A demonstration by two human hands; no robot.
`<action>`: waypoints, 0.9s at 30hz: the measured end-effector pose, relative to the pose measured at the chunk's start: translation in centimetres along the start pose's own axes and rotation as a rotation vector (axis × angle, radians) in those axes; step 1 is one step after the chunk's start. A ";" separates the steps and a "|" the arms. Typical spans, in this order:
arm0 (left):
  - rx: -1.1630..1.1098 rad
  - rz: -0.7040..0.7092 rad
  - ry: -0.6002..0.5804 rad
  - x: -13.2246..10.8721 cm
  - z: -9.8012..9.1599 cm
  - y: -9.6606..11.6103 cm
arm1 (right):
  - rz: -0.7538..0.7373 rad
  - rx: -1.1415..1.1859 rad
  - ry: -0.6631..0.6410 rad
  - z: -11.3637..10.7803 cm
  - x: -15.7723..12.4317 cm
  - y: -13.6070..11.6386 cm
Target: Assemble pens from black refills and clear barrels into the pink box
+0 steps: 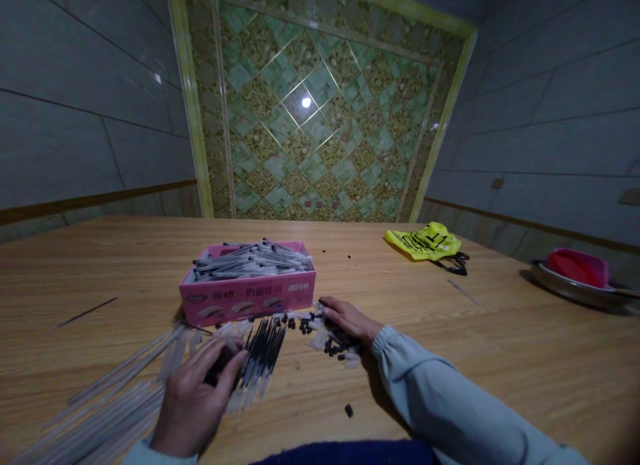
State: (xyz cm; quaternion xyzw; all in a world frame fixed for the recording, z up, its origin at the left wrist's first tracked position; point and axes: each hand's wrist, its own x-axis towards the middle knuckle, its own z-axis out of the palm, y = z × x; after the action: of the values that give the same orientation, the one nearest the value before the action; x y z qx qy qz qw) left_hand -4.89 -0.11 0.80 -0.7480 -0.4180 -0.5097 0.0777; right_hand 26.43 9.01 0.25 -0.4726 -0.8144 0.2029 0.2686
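Just before the pink cardboard box (249,298), a fanned bundle of thin clear black-tipped pen refills (263,351) was clasped in the left hand (197,398) while small loose black caps (334,347) were covered by the flattened, spread-fingered right hand (347,318), so caps were probably best pinched singly, on a pale wooden table (500,358) enclosed by grey tiled walls (75,118).

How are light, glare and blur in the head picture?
Head view: dim overall; a glare spot on the green tiled wall; wall lines bow from lens distortion; the left hand and the tube bundle it grips look smeared; the pink box reads sharper.
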 end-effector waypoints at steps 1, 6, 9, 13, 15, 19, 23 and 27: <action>0.004 0.001 0.007 0.0 0.0 0.0 | 0.003 0.001 0.000 0.3 -0.2 -0.7; 0.017 -0.012 0.020 0.1 0.0 -0.2 | 0.054 -0.003 0.051 2.2 -0.6 -4.0; 0.028 -0.039 0.021 0.0 0.0 -0.4 | 0.085 -0.008 0.101 3.8 -0.8 -5.4; 0.047 -0.058 0.026 -0.1 0.2 -0.5 | 0.098 -0.001 0.148 5.1 -0.9 -6.4; 0.027 -0.075 0.020 -0.1 0.4 -0.4 | 0.097 0.002 0.164 5.1 -0.9 -6.6; -0.046 -0.126 -0.005 -0.1 0.5 0.1 | 0.090 -0.011 0.183 3.7 -1.1 -7.0; -0.191 -0.311 -0.029 -0.4 0.6 0.2 | 0.097 -0.064 0.157 1.7 -2.1 -7.3; -0.470 -0.625 -0.012 -0.2 1.0 0.4 | 0.079 -0.102 0.053 1.5 -3.1 -8.2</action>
State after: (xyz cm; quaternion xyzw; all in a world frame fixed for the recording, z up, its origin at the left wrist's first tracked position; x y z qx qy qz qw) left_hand -3.96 0.12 0.30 -0.5849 -0.4980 -0.5862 -0.2572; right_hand 21.30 2.29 3.15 -0.5228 -0.7969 0.1590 0.2575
